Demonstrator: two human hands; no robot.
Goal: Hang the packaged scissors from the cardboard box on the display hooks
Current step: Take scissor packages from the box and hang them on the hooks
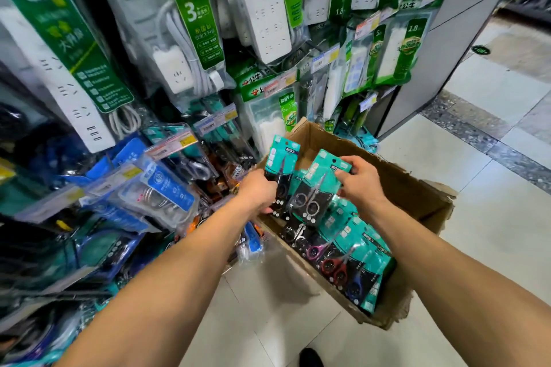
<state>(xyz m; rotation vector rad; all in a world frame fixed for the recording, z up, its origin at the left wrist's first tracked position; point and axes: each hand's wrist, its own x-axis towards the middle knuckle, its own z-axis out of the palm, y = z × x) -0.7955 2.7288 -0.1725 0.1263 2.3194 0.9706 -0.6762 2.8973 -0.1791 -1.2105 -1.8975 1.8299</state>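
Note:
An open cardboard box (417, 194) stands on the floor at the foot of the display rack, with several teal-and-black scissor packs (354, 250) lying inside. My left hand (259, 191) grips one scissors pack (281, 158) upright by its lower part, above the box's left rim. My right hand (362, 180) pinches the top corner of a second scissors pack (319, 185), held tilted just above the pile. Display hooks with price tags (176, 144) jut out at the left, holding similar packs.
Power strips in green packaging (262, 12) hang over the upper rack, blue packaged goods (161, 188) lower left. Pale tiled floor (492, 217) spreads to the right of the box. A dark shoe tip (310, 357) shows at the bottom edge.

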